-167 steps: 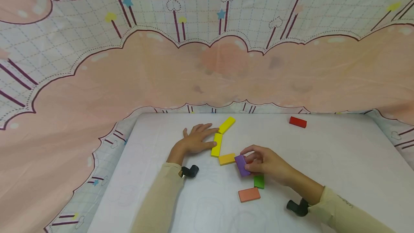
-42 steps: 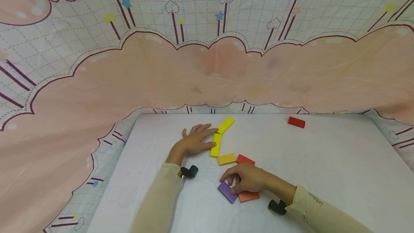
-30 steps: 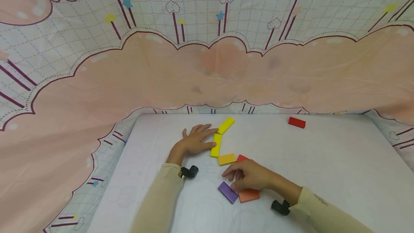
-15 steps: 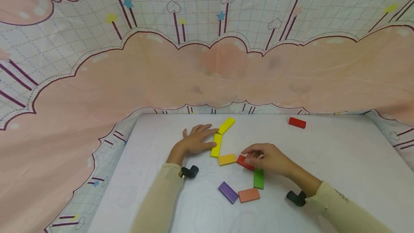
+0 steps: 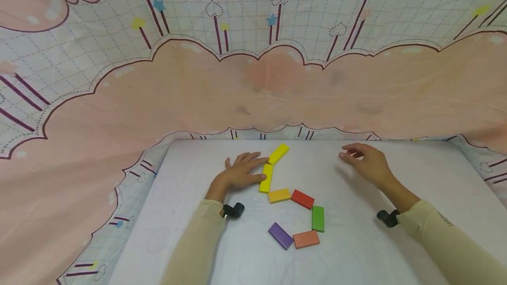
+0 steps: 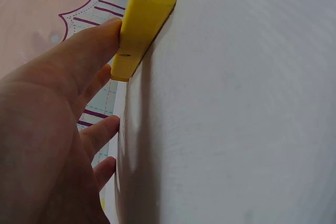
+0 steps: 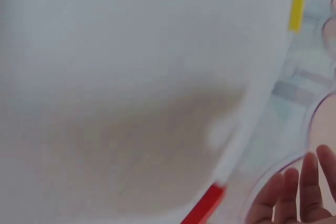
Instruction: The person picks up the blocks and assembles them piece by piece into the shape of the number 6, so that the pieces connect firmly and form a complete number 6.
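Observation:
My left hand [image 5: 240, 173] lies spread on the table. Its thumb touches the lower yellow block [image 5: 266, 183], and the index fingertip meets the upper yellow block [image 5: 279, 154]. From these a curved row runs on through an amber block [image 5: 279, 195], a red block [image 5: 303, 199], a green block [image 5: 318, 219], an orange block [image 5: 306, 239] and a purple block [image 5: 281, 235]. My right hand [image 5: 368, 162] is raised over the back right of the table, holding nothing. Another red block [image 7: 203, 205] shows near its fingers in the right wrist view; in the head view the hand hides it.
The white table [image 5: 214, 250] ends at its back edge against a peach and white patterned cloth [image 5: 222, 87]. A small black wrist camera [image 5: 233, 210] sits on the left wrist, another black camera [image 5: 388, 218] on the right.
My right hand set the purple block down beside the orange one, touched the red block in the row, then let go and moved to the back right. The left hand stayed put.

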The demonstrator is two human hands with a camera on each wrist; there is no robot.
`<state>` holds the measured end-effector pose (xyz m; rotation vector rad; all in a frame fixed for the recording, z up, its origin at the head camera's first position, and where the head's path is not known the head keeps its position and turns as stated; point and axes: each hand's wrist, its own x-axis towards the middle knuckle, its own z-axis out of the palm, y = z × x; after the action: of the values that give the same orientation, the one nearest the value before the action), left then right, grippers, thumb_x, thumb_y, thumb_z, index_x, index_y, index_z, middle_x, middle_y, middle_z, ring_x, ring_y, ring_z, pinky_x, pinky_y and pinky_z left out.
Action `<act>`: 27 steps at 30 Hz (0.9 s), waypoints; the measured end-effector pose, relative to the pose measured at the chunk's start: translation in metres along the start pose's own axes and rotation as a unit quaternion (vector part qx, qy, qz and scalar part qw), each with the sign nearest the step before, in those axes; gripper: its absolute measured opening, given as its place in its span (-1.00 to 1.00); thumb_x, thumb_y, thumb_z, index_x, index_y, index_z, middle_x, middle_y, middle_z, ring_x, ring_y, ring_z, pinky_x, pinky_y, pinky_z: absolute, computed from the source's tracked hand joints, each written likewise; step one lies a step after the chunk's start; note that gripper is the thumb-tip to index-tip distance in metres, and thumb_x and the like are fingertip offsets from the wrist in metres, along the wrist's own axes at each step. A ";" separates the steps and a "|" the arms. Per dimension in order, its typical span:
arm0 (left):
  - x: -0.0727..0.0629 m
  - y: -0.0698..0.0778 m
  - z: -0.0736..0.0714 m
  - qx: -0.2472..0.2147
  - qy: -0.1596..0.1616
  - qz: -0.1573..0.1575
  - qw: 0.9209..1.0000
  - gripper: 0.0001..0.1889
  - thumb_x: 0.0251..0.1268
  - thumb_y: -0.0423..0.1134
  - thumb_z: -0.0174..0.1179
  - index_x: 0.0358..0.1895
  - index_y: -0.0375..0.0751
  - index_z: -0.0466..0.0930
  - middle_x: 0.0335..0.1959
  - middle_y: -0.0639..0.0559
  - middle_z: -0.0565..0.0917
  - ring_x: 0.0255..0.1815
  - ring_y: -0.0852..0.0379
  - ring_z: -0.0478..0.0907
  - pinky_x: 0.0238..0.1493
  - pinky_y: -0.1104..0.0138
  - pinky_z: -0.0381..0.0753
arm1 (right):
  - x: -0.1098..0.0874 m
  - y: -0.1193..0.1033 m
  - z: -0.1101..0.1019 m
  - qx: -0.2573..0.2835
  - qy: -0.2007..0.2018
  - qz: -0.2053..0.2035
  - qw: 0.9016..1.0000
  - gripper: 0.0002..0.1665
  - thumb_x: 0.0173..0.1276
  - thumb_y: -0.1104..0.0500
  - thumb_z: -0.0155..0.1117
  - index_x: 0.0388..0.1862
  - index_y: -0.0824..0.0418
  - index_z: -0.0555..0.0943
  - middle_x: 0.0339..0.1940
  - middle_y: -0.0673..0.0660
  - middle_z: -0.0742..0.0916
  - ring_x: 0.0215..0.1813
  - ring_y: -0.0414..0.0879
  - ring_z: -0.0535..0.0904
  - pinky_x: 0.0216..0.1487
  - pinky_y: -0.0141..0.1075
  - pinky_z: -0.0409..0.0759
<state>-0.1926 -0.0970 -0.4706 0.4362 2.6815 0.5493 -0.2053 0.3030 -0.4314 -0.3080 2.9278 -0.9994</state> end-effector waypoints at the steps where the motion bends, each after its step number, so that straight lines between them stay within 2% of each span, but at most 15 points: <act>1: 0.000 0.000 0.000 -0.001 0.000 0.000 1.000 -0.31 0.42 0.33 0.06 0.58 0.45 0.16 0.71 0.18 0.01 0.71 -0.12 -0.18 0.43 -0.52 -0.40 | 0.003 0.006 -0.003 -0.004 0.007 0.003 1.000 -0.39 0.50 -0.18 0.24 0.28 0.23 0.61 0.08 0.30 0.73 0.14 0.22 0.60 0.02 0.02 0.60; 5: 0.000 0.000 0.000 -0.002 0.000 -0.002 1.000 -0.31 0.42 0.33 0.07 0.58 0.45 0.17 0.71 0.18 0.01 0.71 -0.13 -0.18 0.44 -0.52 -0.41 | 0.011 0.030 -0.010 -0.025 0.028 0.007 0.999 -0.38 0.51 -0.18 0.21 0.26 0.28 0.61 0.17 0.42 0.67 0.20 0.32 0.54 0.11 0.22 0.55; 7: 0.001 0.000 0.000 0.000 0.001 -0.003 1.000 -0.31 0.42 0.33 0.07 0.58 0.46 0.17 0.70 0.18 0.01 0.71 -0.13 -0.18 0.44 -0.51 -0.41 | 0.014 0.040 -0.012 -0.036 0.035 0.011 0.999 -0.38 0.51 -0.17 0.21 0.25 0.30 0.61 0.16 0.45 0.65 0.19 0.35 0.52 0.09 0.24 0.55; 12: 0.001 0.000 0.001 0.005 0.002 -0.004 1.000 -0.32 0.42 0.33 0.06 0.58 0.46 0.17 0.70 0.18 0.01 0.71 -0.13 -0.17 0.44 -0.52 -0.39 | 0.019 0.056 -0.014 -0.065 0.047 0.012 0.997 -0.38 0.50 -0.13 0.24 0.23 0.36 0.60 0.03 0.48 0.65 0.05 0.34 0.50 -0.09 0.11 0.56; 14: 0.001 0.000 0.001 0.005 0.001 -0.004 1.000 -0.32 0.42 0.32 0.06 0.58 0.46 0.17 0.70 0.18 0.01 0.71 -0.13 -0.17 0.44 -0.52 -0.40 | 0.020 0.059 -0.015 -0.072 0.049 0.016 0.996 -0.38 0.49 -0.10 0.25 0.23 0.39 0.59 0.03 0.50 0.65 0.05 0.36 0.48 -0.10 0.11 0.52; 20: 0.002 -0.001 0.002 0.003 0.002 -0.003 1.000 -0.31 0.42 0.34 0.06 0.58 0.47 0.16 0.71 0.19 0.01 0.71 -0.12 -0.17 0.44 -0.52 -0.40 | 0.023 0.069 -0.013 -0.073 0.029 0.055 0.995 -0.33 0.51 -0.08 0.20 0.32 0.42 0.51 0.16 0.59 0.55 0.19 0.46 0.38 0.12 0.28 0.43; 23: 0.002 -0.002 0.002 0.004 0.002 -0.002 1.000 -0.31 0.42 0.34 0.05 0.58 0.48 0.15 0.70 0.20 0.01 0.71 -0.12 -0.16 0.44 -0.52 -0.39 | 0.024 0.073 -0.012 -0.070 0.019 0.066 0.995 -0.31 0.50 -0.07 0.21 0.34 0.44 0.48 0.16 0.60 0.53 0.17 0.45 0.38 0.13 0.28 0.44; 27: 0.003 -0.002 0.002 0.005 0.001 -0.004 1.000 -0.31 0.42 0.34 0.05 0.58 0.49 0.15 0.71 0.21 0.00 0.71 -0.12 -0.17 0.44 -0.51 -0.39 | 0.025 0.073 -0.011 -0.064 0.004 0.076 0.995 -0.35 0.48 -0.01 0.25 0.32 0.46 0.49 0.11 0.57 0.54 0.10 0.40 0.39 0.05 0.21 0.51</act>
<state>-0.1945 -0.0975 -0.4741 0.4276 2.6883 0.5351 -0.2440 0.3614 -0.4660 -0.0816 2.9732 -0.7978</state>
